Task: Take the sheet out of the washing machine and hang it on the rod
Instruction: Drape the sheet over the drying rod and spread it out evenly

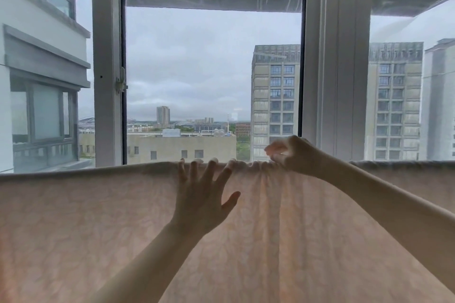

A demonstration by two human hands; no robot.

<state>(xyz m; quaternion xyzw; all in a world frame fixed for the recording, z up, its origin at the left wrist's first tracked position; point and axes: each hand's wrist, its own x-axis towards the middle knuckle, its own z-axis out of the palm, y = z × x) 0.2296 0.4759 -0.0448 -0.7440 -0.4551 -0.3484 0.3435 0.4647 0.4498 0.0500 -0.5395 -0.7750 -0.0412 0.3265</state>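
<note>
Along the top fold: sheet point(98, 216) already draped over hidden rod, left hand point(202, 206) splayed flat against it, right hand point(293, 155) pinching bunched gathers. Next, probably: spread gathers rightward.

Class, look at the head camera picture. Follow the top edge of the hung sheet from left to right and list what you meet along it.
Smooth stretch of the sheet → left hand, fingers spread flat on the cloth → bunched folds → right hand pinching the top edge → smooth stretch again at far right.
</note>
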